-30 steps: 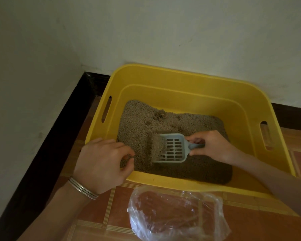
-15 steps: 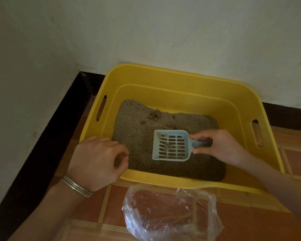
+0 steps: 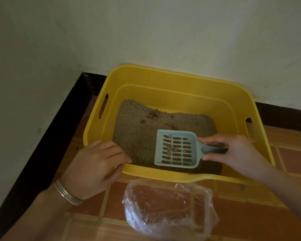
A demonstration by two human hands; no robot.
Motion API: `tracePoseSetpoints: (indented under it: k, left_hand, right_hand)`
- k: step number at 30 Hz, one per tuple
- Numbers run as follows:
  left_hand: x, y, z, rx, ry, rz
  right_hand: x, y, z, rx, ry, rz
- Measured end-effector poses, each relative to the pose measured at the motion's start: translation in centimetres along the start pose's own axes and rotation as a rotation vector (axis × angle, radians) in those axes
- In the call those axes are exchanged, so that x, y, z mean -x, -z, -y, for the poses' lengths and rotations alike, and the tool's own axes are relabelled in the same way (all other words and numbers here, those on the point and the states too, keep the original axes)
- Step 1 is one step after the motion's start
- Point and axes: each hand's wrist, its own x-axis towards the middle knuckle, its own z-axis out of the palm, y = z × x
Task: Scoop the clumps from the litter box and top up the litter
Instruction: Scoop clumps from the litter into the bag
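Over litter (image 3: 137, 136) in yellow box (image 3: 163, 73), scoop (image 3: 178, 133) holds clumps (image 3: 169, 148).

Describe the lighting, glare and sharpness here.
Head view: dim, greenish cast on the wall; litter darkest at the near right corner of the litter box; faint sheen on the plastic bag; scoop and right hand sharp, no motion blur.

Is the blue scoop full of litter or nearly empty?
Nearly empty. The pale blue slotted plastic scoop holds only a few small brown clumps; most slots are clear.
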Motion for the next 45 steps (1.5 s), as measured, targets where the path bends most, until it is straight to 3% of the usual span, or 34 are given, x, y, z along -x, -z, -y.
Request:
tracePoseSetpoints:
  k: [8,14,17,21,32,45]
  left_hand:
    - [3.2,-1.0,-4.0,0.082,-0.051,-0.097]
    - [3.4,-4.6,-4.4,0.028,0.013,0.014]
    - [4.2,-6.3,-3.9,0.036,-0.013,0.029]
    - [5.0,-7.5,-3.6,0.084,-0.044,0.078]
    - [5.0,-7.4,-3.1,0.012,-0.195,0.114]
    - [5.1,-7.2,-2.7,-0.069,-0.193,0.145]
  right_hand:
    - [6.2,0.6,2.4,-0.020,0.070,0.042]
    - [9.5,-2.1,1.5,0.075,0.106,0.060]
    - [10.2,-4.1,0.3,0.041,0.039,0.051]
    - [10.3,-6.6,-0.6,0.114,0.037,-0.039]
    - [9.7,-10.3,-1.9,0.628,0.443,-0.271]
    - [9.6,-10.9,-3.7,0.785,0.645,-0.289]
